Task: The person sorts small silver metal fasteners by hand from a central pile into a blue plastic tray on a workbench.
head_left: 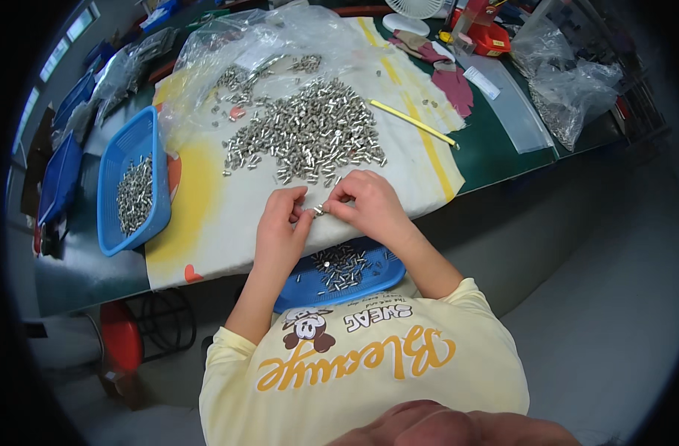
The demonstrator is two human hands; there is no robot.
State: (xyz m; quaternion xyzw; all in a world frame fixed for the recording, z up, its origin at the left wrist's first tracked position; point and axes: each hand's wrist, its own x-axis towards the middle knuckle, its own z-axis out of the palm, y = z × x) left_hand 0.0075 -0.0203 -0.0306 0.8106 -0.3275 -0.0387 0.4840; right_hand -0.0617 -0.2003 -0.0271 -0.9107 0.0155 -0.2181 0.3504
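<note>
At the near edge of the cloth-covered table, my left hand (285, 217) and my right hand (367, 201) almost meet, fingertips pinched together. Small silvery metal cylinders (318, 211) show between the fingertips; exactly how many is too small to tell. Just beyond my hands spreads a large heap of the same short metal cylinders (317, 130) on the white and yellow cloth (198, 245). Below my hands, by my lap, a blue plastic basket (380, 284) holds more of these cylinders (341, 267), partly hidden by the table edge and my forearms.
To the left stands another blue basket (109, 186) with cylinders inside. Clear plastic bags (213, 44) lie behind the heap. A yellow strip (414, 124) rests on the cloth's right side, near a maroon glove (452, 91). A red stool (122, 336) is at the lower left.
</note>
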